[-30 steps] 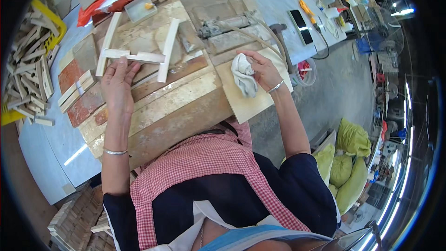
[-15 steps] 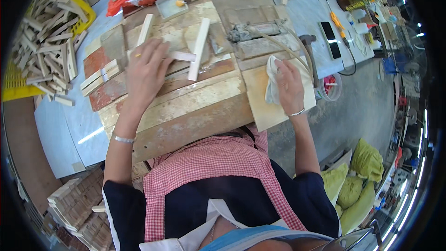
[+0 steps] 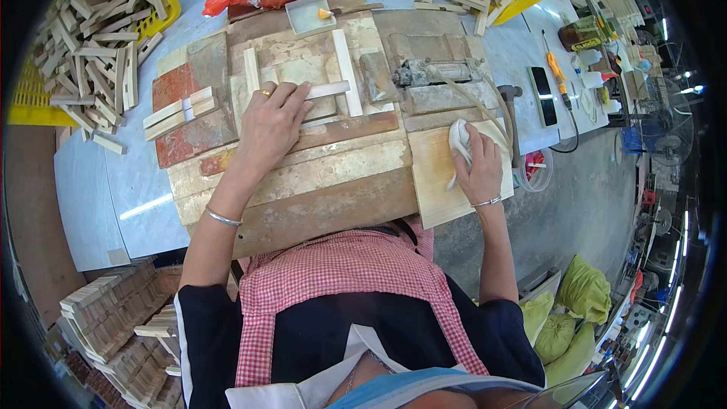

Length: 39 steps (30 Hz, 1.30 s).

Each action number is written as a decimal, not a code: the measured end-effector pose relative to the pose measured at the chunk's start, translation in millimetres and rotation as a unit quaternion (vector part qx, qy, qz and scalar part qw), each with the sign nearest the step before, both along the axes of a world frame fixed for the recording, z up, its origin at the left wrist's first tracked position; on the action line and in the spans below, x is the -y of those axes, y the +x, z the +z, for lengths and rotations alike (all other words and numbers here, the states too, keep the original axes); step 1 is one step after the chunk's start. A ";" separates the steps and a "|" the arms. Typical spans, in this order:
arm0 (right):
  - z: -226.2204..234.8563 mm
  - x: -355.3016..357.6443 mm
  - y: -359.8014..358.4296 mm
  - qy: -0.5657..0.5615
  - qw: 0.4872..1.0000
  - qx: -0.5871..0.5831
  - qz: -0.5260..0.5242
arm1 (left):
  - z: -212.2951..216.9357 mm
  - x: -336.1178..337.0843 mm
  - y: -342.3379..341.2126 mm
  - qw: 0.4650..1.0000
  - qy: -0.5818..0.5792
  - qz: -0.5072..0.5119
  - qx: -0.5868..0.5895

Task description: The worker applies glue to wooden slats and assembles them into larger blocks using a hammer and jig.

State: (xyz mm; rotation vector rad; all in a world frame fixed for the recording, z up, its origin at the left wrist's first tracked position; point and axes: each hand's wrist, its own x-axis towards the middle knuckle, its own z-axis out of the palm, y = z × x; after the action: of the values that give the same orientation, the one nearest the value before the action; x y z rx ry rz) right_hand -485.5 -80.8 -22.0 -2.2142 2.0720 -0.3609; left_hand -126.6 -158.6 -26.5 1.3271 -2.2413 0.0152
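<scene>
The pale, thin wooden slats joined into an H-shaped frame (image 3: 303, 79) lie flat on the stained, patchwork wooden jig board (image 3: 303, 174), in its upper middle part. They look light and stiff, the strips slender enough to snap if levered, and best taken by the cross slat or pressed flat from above.

The left hand (image 3: 269, 121) lies palm down on that frame, fingers spread over the cross slat and pinning it rather than gripping. Its forearm runs up from the near edge of the board, a bangle at the wrist.

The right hand (image 3: 478, 170) is curled around a soft, crumpled white cloth (image 3: 457, 144), which will fold and bunch freely. It presses the cloth onto the plain light plywood panel (image 3: 447, 182) at the board's right end, wrist bent and elbow tucked near the body.
</scene>
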 end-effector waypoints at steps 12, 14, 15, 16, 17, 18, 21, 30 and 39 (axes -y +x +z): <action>-2.5 19.4 2.9 -0.028 0.991 0.124 0.047 | -5.6 -36.5 -19.0 1.000 0.015 0.013 -0.020; 38.0 33.9 40.1 -0.043 0.986 0.143 0.073 | -10.1 -36.9 -21.7 1.000 0.014 0.016 -0.001; 49.4 43.7 57.8 -0.074 0.977 0.147 0.134 | -11.7 -37.1 -21.9 1.000 0.014 0.010 -0.009; 53.4 53.6 73.9 -0.104 0.963 0.152 0.195 | -12.2 -38.1 -19.6 1.000 0.014 0.014 -0.003; 52.5 63.9 89.5 -0.108 0.956 0.147 0.230 | -12.2 -37.8 -18.1 1.000 0.014 0.018 0.003; 51.8 74.0 105.8 -0.111 0.947 0.142 0.266 | -10.7 -37.2 -17.5 1.000 0.012 0.014 -0.004; 28.2 97.6 142.6 -0.060 0.952 0.124 0.273 | -9.9 -37.8 -17.3 0.999 0.030 0.017 -0.009; 37.3 140.1 188.2 -0.051 0.946 0.153 0.280 | -13.2 -41.1 -20.0 0.999 0.025 0.029 0.005; 20.3 137.3 275.7 -0.027 0.909 0.035 0.413 | -35.7 -50.1 -30.7 0.997 0.069 0.018 -0.043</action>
State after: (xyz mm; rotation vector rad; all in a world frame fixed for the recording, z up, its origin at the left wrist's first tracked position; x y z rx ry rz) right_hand -209.8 -218.2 -1.6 -2.7789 0.9269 -0.3941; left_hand -157.3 -108.5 -62.2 1.4119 -2.1782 -0.1829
